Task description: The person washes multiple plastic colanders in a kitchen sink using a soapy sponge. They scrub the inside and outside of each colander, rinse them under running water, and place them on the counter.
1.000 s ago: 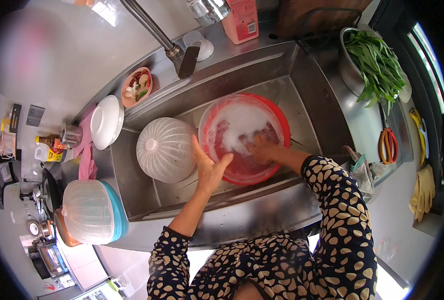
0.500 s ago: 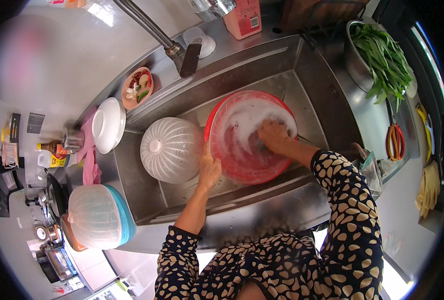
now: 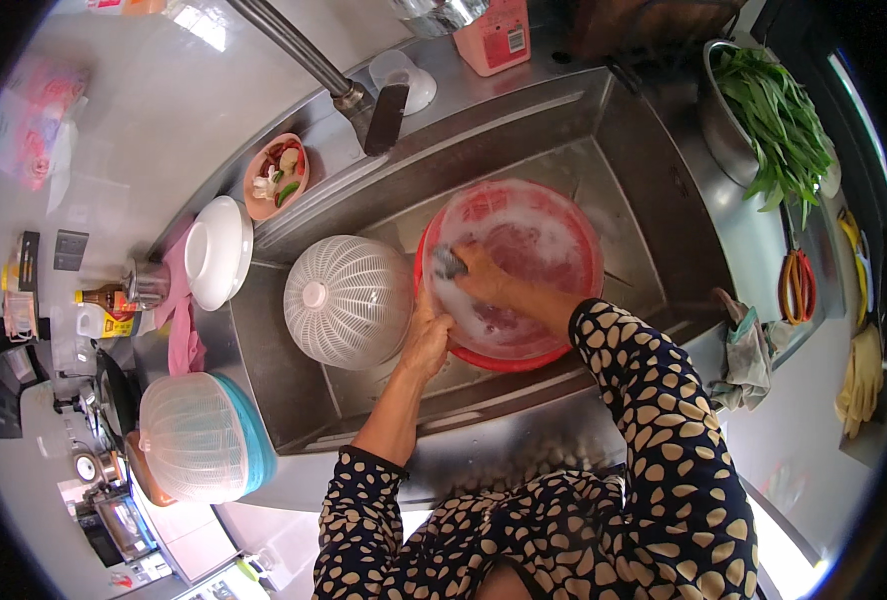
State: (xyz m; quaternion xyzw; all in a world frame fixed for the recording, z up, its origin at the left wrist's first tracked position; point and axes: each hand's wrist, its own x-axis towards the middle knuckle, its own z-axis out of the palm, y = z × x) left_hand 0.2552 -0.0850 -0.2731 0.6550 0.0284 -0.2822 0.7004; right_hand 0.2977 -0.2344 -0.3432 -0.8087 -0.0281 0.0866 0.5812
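Observation:
A red basin (image 3: pixel 589 215) stands in the sink with a translucent bowl-shaped piece (image 3: pixel 464 205) inside it, covered in soapy foam. My left hand (image 3: pixel 429 340) grips the near left rim, thumb and fingers closed; how much of the inner piece it also holds is unclear. Over the foam, my right hand (image 3: pixel 484 278) is closed around a dark grey scrubber (image 3: pixel 451 262), pressed to the inner left wall. Just left of my left hand sits an upturned white slotted colander (image 3: pixel 349 300).
The faucet (image 3: pixel 379 115) hangs over the sink's back edge (image 3: pixel 464 135). A bowl of leafy greens (image 3: pixel 724 130), orange-handled scissors (image 3: pixel 797 285) and a grey cloth (image 3: pixel 744 360) lie right. White bowls (image 3: pixel 214 250), a pink dish (image 3: pixel 264 205) and a blue basin with white basket (image 3: pixel 194 440) stand left.
My right hand has moved left across the basin, from the right side of the foam to the inner left wall, and the scrubber now shows. My left hand keeps its grip on the rim.

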